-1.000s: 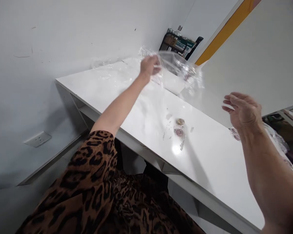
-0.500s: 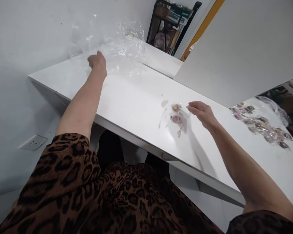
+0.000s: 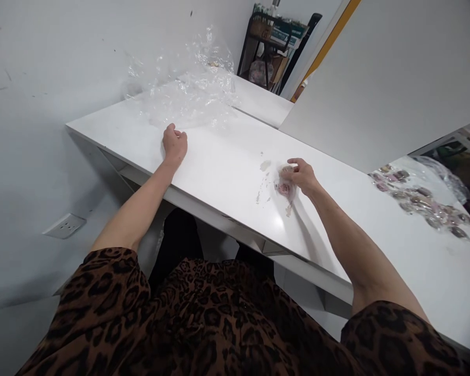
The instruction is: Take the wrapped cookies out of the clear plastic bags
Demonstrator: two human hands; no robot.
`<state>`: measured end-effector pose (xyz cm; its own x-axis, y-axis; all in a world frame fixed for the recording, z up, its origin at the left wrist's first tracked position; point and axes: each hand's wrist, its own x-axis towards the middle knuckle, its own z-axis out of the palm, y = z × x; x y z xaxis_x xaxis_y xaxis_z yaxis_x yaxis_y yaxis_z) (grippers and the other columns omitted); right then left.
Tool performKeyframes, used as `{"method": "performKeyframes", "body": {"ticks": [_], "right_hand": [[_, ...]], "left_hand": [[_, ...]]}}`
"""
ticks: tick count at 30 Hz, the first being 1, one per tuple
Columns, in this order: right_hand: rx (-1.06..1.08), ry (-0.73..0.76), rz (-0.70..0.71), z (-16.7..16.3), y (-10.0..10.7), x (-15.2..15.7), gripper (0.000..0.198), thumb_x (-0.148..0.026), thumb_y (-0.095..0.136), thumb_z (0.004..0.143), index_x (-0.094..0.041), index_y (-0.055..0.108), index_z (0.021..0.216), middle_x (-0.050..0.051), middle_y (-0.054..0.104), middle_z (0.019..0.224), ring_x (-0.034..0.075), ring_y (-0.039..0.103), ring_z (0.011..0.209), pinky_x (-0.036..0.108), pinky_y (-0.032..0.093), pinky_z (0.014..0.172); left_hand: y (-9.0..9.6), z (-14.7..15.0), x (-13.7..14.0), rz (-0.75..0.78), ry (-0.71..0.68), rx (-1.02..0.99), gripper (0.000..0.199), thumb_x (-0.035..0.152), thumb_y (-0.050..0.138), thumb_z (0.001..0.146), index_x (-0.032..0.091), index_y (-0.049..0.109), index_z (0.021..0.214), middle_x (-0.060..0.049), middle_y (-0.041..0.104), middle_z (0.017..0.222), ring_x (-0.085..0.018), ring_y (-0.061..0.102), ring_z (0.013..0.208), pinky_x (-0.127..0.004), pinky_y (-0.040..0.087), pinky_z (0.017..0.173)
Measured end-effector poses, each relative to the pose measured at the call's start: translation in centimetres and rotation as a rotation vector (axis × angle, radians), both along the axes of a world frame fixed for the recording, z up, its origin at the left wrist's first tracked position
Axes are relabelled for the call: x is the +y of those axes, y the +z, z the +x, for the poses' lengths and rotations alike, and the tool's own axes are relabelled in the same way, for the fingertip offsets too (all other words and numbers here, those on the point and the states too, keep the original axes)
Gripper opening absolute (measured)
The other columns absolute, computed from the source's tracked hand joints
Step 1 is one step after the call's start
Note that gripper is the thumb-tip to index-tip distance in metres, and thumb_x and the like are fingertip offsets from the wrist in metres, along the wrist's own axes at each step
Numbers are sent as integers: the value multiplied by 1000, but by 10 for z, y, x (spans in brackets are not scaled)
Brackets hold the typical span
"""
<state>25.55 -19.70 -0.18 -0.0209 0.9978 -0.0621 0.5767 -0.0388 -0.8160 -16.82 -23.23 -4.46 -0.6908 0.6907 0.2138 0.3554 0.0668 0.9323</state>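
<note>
On the white table, my left hand is closed with its fingers curled, close to the near edge of a heap of crinkled clear plastic bags. What its fingers hold, if anything, is too small to make out. My right hand has its thumb and fingers closed around a small clear-wrapped packet, partly hidden by the fingers. A second small packet with pinkish contents lies just below it, towards me.
Several similar wrapped packets lie spread at the right of the table, beside a clear plastic bag. A large white panel rises behind the table. A dark shelf rack stands beyond. Grey patches mark the tabletop.
My left hand has come back from the plastic heap, towards me and to the right, with fingers curled. My right hand has moved left onto the upper packet and closed around it.
</note>
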Motion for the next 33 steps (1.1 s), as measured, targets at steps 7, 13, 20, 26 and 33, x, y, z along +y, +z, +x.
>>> {"method": "performKeyframes", "body": {"ticks": [7, 13, 20, 26, 33], "right_hand": [[174, 107, 36, 26, 32, -36, 82, -38, 87, 55, -26, 58, 132, -1, 64, 83, 19, 61, 79, 37, 49, 77], [-167, 240, -3, 32, 13, -60, 48, -60, 87, 65, -22, 76, 92, 12, 71, 113, 34, 61, 115, 49, 50, 98], [-258, 320, 39, 17, 0, -53, 65, -56, 80, 75, -25, 70, 131, 10, 69, 112, 30, 63, 111, 45, 49, 99], [-312, 305, -107, 11, 9, -55, 56, -55, 89, 59, -22, 65, 96, 2, 58, 83, 19, 53, 79, 33, 42, 72], [-23, 267, -94, 11, 14, -79, 48, -43, 93, 53, -22, 55, 75, -2, 57, 72, 14, 47, 70, 28, 36, 62]], "left_hand": [[3, 7, -13, -41, -15, -26, 66, 16, 61, 92, 23, 46, 156, -10, 67, 120, -21, 67, 103, -36, 55, 103], [1, 7, -13, -21, -7, -10, 60, 21, 68, 92, 26, 51, 150, -8, 66, 116, -21, 66, 101, -39, 56, 102], [-3, 5, -11, -9, -7, -6, 56, 21, 69, 93, 23, 52, 146, -10, 66, 117, -21, 66, 99, -37, 58, 97], [-3, 4, -10, -24, 2, 0, 58, 22, 67, 93, 24, 49, 147, -10, 67, 119, -21, 66, 97, -37, 58, 96], [-7, 1, -8, -45, 9, 72, 56, 15, 61, 93, 20, 48, 148, -10, 67, 120, -18, 66, 96, -33, 57, 92]]}}
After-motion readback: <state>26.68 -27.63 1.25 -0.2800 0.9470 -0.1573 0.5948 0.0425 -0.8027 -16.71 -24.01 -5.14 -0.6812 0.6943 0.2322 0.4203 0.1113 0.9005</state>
